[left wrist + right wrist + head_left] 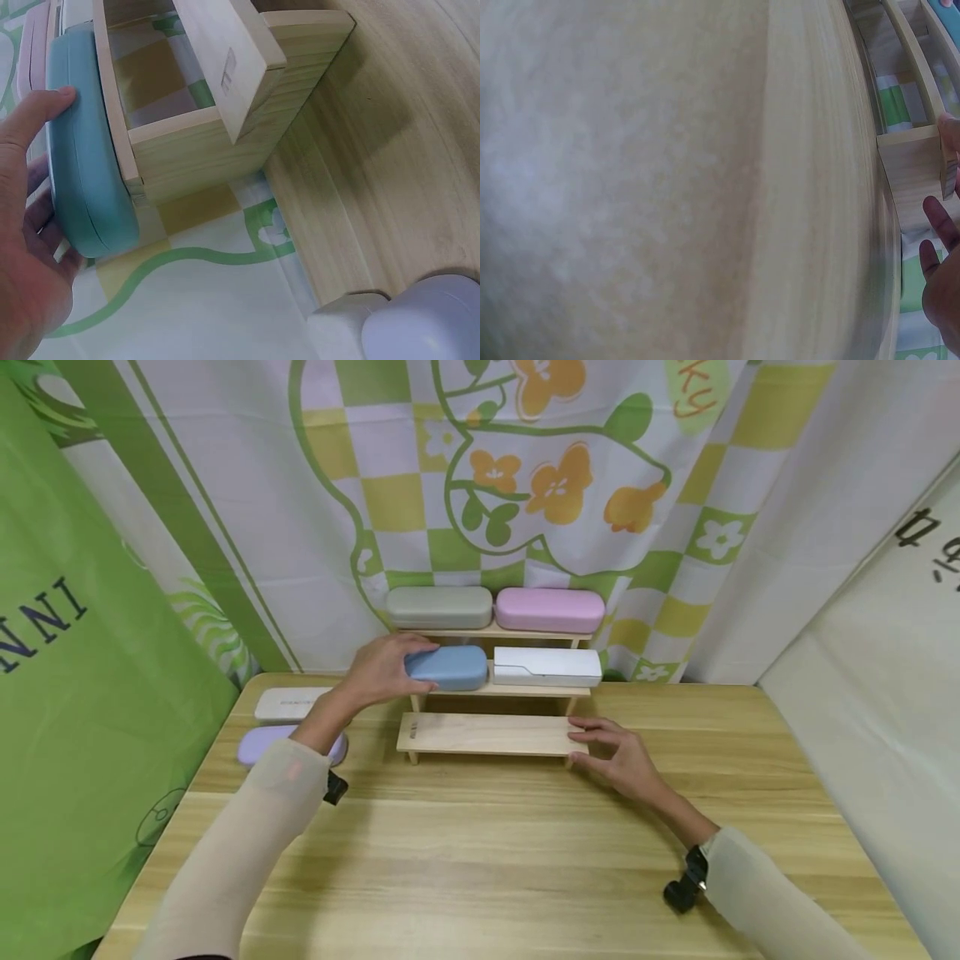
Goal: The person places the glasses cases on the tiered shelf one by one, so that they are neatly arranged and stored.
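Observation:
My left hand [378, 670] grips the left end of a blue glasses case [454, 668], which lies on the middle tier of a three-tier wooden rack [487, 733]. In the left wrist view the thumb presses one side of the case, with the other fingers partly hidden behind it. At the right end of the bottom tier, my right hand [626, 767] pinches the board's edge between thumb and fingers. A white case [547, 667] is right of the blue one. The top tier carries a grey-green case [439, 607] and a pink case [551, 610].
On the table [480, 868], left of the rack, lie a white case [285, 703] and a lavender case [262, 746], partly covered by my left forearm. A patterned curtain [397, 502] hangs directly behind the rack. Cloth also hangs along both sides of the table.

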A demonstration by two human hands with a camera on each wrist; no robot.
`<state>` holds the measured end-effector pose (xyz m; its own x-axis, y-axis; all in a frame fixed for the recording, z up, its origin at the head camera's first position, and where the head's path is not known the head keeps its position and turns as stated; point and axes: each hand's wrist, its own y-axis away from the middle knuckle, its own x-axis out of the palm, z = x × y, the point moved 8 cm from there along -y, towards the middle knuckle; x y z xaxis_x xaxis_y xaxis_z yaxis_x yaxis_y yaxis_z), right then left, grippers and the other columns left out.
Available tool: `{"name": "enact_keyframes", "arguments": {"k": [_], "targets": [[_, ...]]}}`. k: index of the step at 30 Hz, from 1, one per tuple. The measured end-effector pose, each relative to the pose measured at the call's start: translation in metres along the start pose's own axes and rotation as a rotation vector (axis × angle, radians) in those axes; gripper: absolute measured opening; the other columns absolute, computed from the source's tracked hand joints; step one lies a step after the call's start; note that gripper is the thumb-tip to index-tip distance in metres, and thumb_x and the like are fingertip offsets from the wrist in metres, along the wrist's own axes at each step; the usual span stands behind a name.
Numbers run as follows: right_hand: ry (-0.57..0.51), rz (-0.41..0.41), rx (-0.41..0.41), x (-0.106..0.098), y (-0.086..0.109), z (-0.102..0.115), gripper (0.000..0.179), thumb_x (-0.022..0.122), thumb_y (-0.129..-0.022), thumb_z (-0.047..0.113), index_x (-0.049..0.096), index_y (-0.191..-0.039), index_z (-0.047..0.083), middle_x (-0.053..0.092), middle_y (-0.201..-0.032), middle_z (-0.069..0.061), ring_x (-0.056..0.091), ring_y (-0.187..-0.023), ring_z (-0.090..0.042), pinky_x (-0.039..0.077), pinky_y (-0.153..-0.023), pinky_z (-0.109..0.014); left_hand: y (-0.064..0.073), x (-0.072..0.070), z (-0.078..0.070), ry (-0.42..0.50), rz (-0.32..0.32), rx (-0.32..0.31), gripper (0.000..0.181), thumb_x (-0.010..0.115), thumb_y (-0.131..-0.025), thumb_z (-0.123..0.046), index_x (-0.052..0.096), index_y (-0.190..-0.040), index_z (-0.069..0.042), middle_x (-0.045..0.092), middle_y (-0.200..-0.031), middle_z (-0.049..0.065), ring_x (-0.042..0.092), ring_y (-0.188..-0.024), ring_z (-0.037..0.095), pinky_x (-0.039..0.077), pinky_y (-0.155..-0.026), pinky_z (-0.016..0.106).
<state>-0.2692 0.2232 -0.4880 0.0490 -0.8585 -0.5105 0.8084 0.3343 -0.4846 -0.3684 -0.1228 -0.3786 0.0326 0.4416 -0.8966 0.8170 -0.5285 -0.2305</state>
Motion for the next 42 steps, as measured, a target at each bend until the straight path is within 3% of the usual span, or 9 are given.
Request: {"name": "enact_keyframes", "arguments": {"k": [7, 21, 29, 42], "targets": [[0.006, 0.002, -0.001, -0.001, 0.000, 0.001, 0.034, 0.086, -0.082, -0.008, 0.079, -0.115, -0.002, 0.071, -0.134, -0.018, 0.065, -0.122, -0.039, 0.043, -0.110, -0.013, -0.004, 0.002, -0.006, -0.015, 0.028, 0.004, 0.072, 0.088, -0.079, -0.037, 0.068, -0.142, -0.008, 0.065, -0.145, 0.015, 0.065, -0.127, 0.037, 0.056, -0.096, 0.050], [-0.038, 0.005, -0.003, 0.000, 0.000, 0.001, 0.034, 0.085, -0.084, -0.007, 0.079, -0.116, -0.001, 0.071, -0.134, -0.020, 0.064, -0.125, -0.043, 0.044, -0.110, -0.015, -0.006, 0.002, -0.012, -0.019, 0.009, 0.043, 0.066, 0.089, -0.081, -0.036, 0.071, -0.139, -0.008, 0.068, -0.143, 0.010, 0.068, -0.123, 0.033, 0.058, -0.089, 0.047], [-0.026, 0.006, 0.000, 0.000, 0.000, -0.001, 0.034, 0.085, -0.084, -0.007, 0.079, -0.116, -0.001, 0.070, -0.134, -0.020, 0.064, -0.125, -0.043, 0.044, -0.110, -0.015, -0.005, 0.001, -0.013, -0.025, 0.005, 0.059, 0.064, 0.090, -0.083, -0.036, 0.071, -0.138, -0.009, 0.068, -0.143, 0.008, 0.068, -0.124, 0.032, 0.058, -0.091, 0.048], [-0.050, 0.011, -0.006, 0.000, -0.001, 0.001, 0.034, 0.084, -0.084, -0.009, 0.078, -0.117, -0.004, 0.070, -0.135, -0.021, 0.065, -0.122, -0.042, 0.046, -0.107, -0.014, 0.016, -0.019, -0.005, 0.010, -0.093, 0.100, 0.066, 0.094, -0.080, -0.033, 0.072, -0.137, -0.008, 0.068, -0.142, 0.013, 0.064, -0.131, 0.036, 0.053, -0.105, 0.053]]}}
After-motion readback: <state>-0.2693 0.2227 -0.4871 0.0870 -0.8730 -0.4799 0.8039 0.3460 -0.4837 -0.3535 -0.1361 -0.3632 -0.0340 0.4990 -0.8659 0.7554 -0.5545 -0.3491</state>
